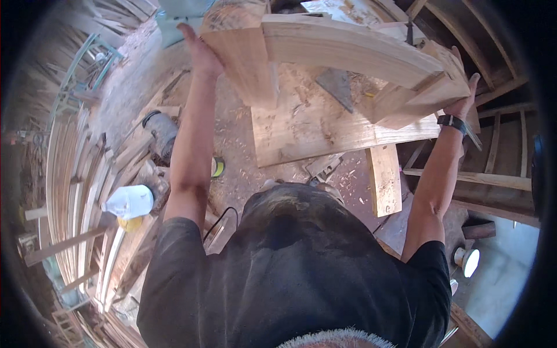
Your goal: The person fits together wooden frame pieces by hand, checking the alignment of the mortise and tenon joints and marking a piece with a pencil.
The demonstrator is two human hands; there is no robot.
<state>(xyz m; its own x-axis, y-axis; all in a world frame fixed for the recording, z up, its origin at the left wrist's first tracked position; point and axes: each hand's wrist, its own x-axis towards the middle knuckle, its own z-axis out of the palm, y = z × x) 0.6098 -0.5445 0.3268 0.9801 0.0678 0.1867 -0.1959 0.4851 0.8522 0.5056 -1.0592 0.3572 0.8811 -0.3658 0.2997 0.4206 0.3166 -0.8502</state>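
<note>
Wooden frame (pixel 348 49), made of a curved rail joined to a short upright block at each end, held up in front of you above a sawdust-strewn board (pixel 313 127). Your left hand (pixel 200 52) lies flat against the outer face of the left block, fingers spread and pressing rather than wrapped round it. Your right hand (pixel 464 93), just above a dark wristband (pixel 452 122), cups the right end block from outside, fingers curled over its edge. Between the two hands the frame is clear of the board and tilted, its right end lower than its left. Judged from this view, the joining of rail and blocks looks done, since the piece holds together as one while lifted; where it is to be set down cannot be told. Below your right hand a short plank (pixel 384 180) hangs off the board's near edge. Below your left elbow stand a white plastic jug (pixel 129 201) and a stack of thin curved strips (pixel 69 174).
</note>
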